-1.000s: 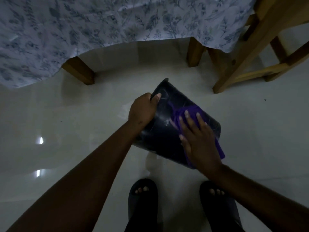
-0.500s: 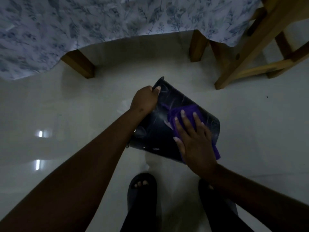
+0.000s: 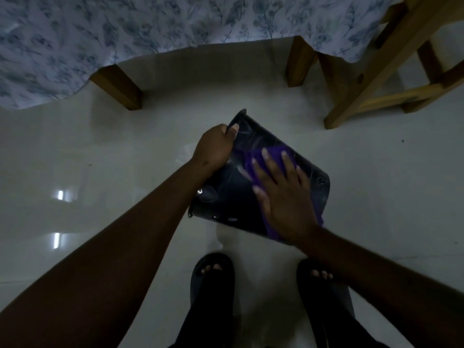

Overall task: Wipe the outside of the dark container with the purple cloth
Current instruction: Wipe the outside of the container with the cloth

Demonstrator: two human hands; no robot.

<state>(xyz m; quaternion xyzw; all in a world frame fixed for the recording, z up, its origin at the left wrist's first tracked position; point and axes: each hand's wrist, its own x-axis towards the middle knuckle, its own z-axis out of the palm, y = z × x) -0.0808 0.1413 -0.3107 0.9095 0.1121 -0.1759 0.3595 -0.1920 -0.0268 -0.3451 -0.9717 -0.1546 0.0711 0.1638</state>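
Dark container [image 3: 231,194] held tilted above the floor [image 3: 100,151], just ahead of the sandalled feet [image 3: 213,275]. Left hand [image 3: 216,149] clenched on its rim. Right hand [image 3: 283,197] flat, pressing purple cloth [image 3: 272,153] against its side wall. Recommended: firm rim grip, even pressure, overlapping strokes, container rotated to reach unwiped faces.

My right hand [image 3: 285,197] is covering most of the purple cloth [image 3: 272,153]; my left hand [image 3: 214,149] is hiding part of the dark container [image 3: 233,194] rim. The frame's top edge is cropping the blurred floral tablecloth [image 3: 125,33].
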